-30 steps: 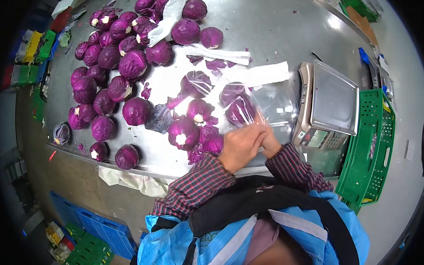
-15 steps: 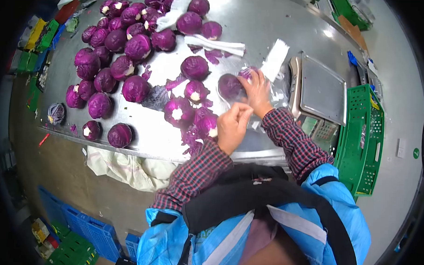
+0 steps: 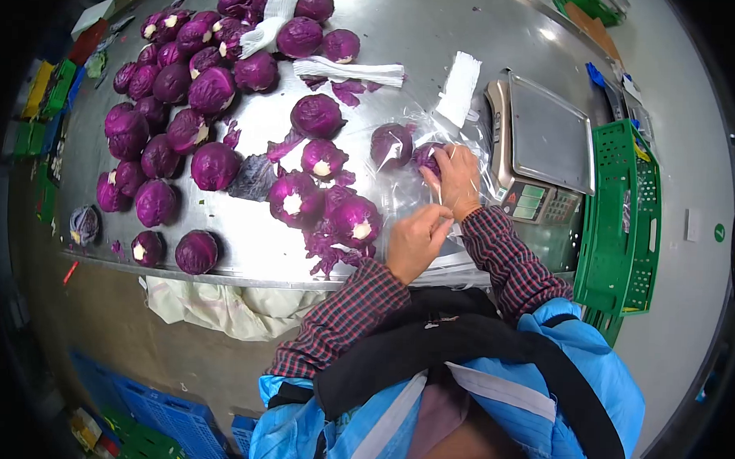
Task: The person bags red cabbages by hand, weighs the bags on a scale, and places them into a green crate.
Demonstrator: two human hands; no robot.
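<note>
- The bagged red cabbage (image 3: 425, 154) lies on the steel table (image 3: 439, 38), just left of the weighing scale (image 3: 549, 135). It is half hidden under the person's right hand (image 3: 457, 181).
- The clear plastic bag (image 3: 401, 194) around it is hard to trace, showing mostly as glare and creases. A second cabbage head (image 3: 391, 144) sits just beside the first, and I cannot tell whether the film covers it too.
- The scale's green display (image 3: 528, 201) shows digits too small to read.
- The right hand is cupped over the bagged cabbage, fingers bent around it in a grip.
- The left hand (image 3: 416, 241) is closed, pinching the bag's near edge.
- Trimmed cabbages (image 3: 356, 219) and loose purple leaves (image 3: 326, 248) lie left of the hands.
- A white foam sleeve (image 3: 459, 87) lies beyond.
- A green crate (image 3: 627, 214) stands right of the scale.
</note>
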